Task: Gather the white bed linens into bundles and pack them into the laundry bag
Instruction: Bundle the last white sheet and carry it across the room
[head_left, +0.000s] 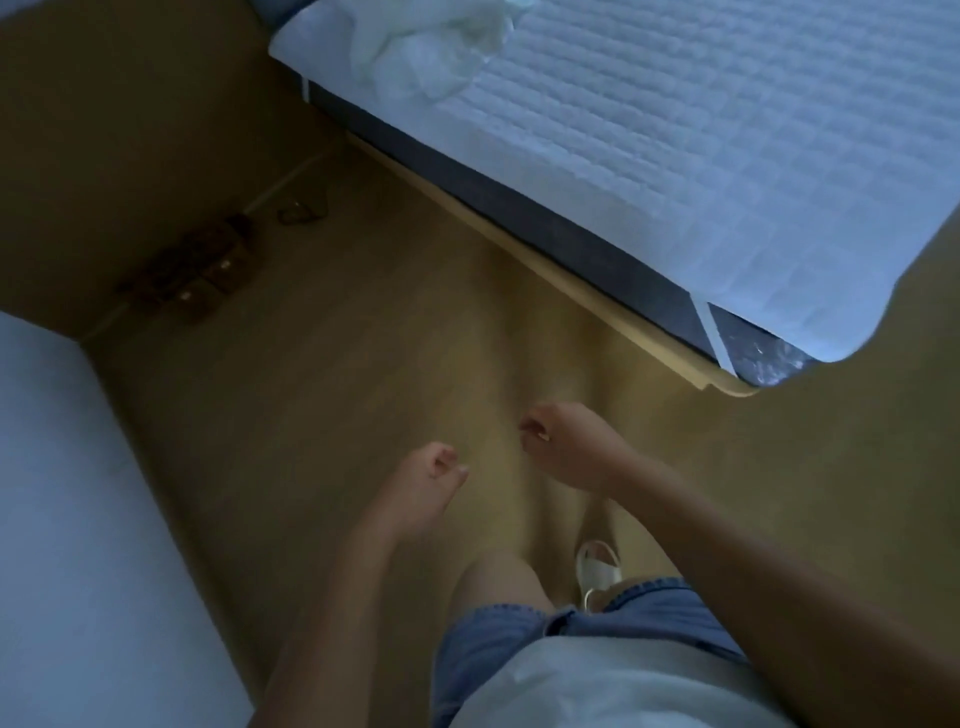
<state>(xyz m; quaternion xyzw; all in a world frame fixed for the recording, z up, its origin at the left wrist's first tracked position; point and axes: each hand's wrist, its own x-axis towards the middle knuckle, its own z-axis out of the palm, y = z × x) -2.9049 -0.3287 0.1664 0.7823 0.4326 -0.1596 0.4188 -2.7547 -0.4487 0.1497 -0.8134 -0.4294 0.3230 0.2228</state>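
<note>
1. White linens (436, 47) are lying crumpled at the bed's (727, 156) far corner, partly cut off.
2. Dark floor clutter (192, 275) is showing too blurred to name.
3. Left hand (431, 467) and right hand (566, 441) are hanging apart, loosely curled, empty.

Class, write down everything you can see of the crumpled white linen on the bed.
The linen is white, thin, soft-looking cloth, crumpled into a loose heap of folds. It lies on the quilted pad, near its far left corner, cut off by the picture's top edge. It rests on the pad alone; nothing else touches it.
</note>
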